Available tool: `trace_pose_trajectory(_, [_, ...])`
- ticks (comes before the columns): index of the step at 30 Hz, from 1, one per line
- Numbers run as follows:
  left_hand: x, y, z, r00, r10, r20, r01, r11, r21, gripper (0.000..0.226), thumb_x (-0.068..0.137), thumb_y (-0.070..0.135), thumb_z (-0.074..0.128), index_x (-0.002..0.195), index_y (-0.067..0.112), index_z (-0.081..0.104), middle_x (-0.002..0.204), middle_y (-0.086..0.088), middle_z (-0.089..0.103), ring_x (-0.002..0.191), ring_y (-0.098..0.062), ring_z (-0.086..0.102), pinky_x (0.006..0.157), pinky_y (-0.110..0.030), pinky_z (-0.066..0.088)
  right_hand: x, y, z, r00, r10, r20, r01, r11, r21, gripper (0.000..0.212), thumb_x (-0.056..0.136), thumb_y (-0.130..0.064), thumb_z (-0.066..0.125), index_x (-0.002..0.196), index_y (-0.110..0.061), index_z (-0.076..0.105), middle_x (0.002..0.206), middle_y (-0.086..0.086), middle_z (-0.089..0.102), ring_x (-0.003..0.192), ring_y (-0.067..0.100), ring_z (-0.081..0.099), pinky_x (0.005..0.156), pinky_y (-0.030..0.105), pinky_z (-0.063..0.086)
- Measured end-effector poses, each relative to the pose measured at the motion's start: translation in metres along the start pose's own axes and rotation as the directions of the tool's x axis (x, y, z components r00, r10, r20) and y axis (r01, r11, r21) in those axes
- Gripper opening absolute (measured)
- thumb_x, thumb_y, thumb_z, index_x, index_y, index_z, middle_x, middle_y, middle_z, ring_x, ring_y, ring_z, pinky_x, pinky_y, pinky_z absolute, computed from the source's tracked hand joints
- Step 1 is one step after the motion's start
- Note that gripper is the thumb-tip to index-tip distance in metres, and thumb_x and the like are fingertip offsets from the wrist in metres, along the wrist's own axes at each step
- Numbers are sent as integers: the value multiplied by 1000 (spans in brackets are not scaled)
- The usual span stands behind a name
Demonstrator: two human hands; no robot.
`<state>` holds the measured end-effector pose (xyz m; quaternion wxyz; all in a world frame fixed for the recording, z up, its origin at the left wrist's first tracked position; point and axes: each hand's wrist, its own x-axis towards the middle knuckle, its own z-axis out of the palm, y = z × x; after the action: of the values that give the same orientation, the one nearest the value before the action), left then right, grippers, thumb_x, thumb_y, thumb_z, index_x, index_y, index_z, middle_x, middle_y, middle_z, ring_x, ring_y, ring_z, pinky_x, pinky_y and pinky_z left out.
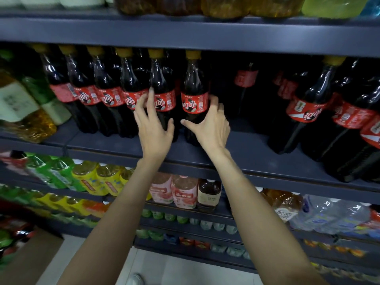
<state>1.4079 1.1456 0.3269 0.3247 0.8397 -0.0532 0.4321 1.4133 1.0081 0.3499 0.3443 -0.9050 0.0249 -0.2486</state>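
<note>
Shop shelving carries a cola row; our right hand (209,124) wraps the end bottle (194,93) on the middle shelf (246,141), left hand (153,125) rests spread-fingered against its neighbour (163,79), probably steadying the line

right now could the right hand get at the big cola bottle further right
Probably, once freed: the right hand grips a small cola bottle, and only bare shelf lies between it and the big cola bottle.
</note>
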Motion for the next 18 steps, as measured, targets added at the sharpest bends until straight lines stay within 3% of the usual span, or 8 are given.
trace_pose_trajectory(2, [0, -4, 2, 1000, -2, -12, 2, 1000, -3, 78, 80, 10, 68, 147, 10, 27, 141, -17, 33, 128, -30, 36, 94, -43, 49, 1, -4, 8, 1000, -7, 15, 7, 1000, 26, 99, 61, -56, 80, 136, -13, 32, 127, 13, 50, 111, 35, 56, 84, 45, 48])
trace_pose_trajectory(7, [-2, -4, 6, 1000, 0, -27, 0, 1000, 13, 77, 80, 8, 67, 146, 10, 28, 139, -17, 36, 125, -29, 39, 86, -36, 52, 3, 9, 19, 988, -24, 150, -4, 984, 180, 109, 61, -56, 81, 142, -15, 20, 139, 15, 35, 120, 37, 48, 90, 48, 47])
trace_pose_trajectory(11, [-1, -5, 6, 1000, -3, -19, 4, 1000, 17, 78, 80, 8, 67, 147, 11, 27, 139, -16, 36, 125, -28, 39, 88, -35, 52, 1, 25, 20, 964, -73, 255, 23, 981, 194, 127, 64, -45, 83, 150, -22, -7, 154, 17, 14, 139, 34, 24, 107, 48, 34])
trace_pose_trajectory(14, [-1, -5, 6, 1000, -4, -23, 5, 1000, 25, 79, 80, 7, 68, 147, 12, 26, 140, -16, 35, 126, -27, 38, 88, -36, 52, 1, 26, 24, 958, -86, 275, 21, 973, 232, 126, 68, -36, 83, 150, -19, -11, 154, 13, 24, 139, 28, 30, 109, 45, 34])
trace_pose_trajectory(18, [-2, -4, 6, 1000, 0, -26, 1, 1000, 21, 80, 79, 6, 68, 147, 11, 26, 140, -15, 35, 126, -28, 38, 89, -38, 52, 3, 26, 24, 957, -101, 270, 44, 977, 209, 124, 68, -40, 82, 150, -21, -9, 152, 11, 29, 134, 29, 38, 103, 44, 39])
